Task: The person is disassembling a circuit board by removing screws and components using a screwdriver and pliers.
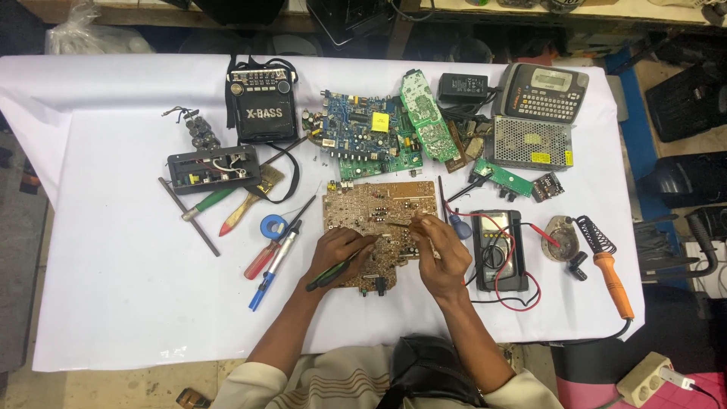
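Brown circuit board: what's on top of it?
Both hands rest on the brown board: left hand with a green-handled tool, right hand holding a thin probe. The board area under the hands is covered.

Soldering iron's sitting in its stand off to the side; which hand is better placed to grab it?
Right, probably. The soldering iron lies on the right side of the table, beyond the multimeter, nearer the right hand. The left hand already holds a green-handled tool over the brown circuit board.

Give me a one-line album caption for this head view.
Two hands, left and right, work tools over a brown circuit board.
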